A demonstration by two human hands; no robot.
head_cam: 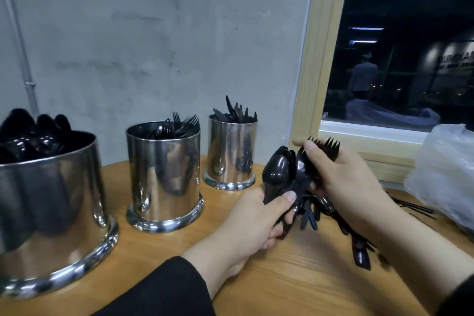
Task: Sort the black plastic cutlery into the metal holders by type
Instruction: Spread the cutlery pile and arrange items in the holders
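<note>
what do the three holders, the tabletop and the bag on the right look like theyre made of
The three holders look like polished metal, probably steel: mirror-like walls reflect the room. The tabletop looks like light wood or a wood-look finish, with visible grain lines. The bag looks like thin translucent plastic, crinkled and glossy.

Lettering in the window only

The one piece of writing shows through the dark window at the right edge: pale capital letters on a lit wall beyond the glass, cut off by the frame's border. They look like "UMKA", though blur makes the reading uncertain, and a smaller line beneath them is too faint to make out. The metal holders, the black cutlery and the plastic bag carry no readable labels, brands or numbers.
</note>
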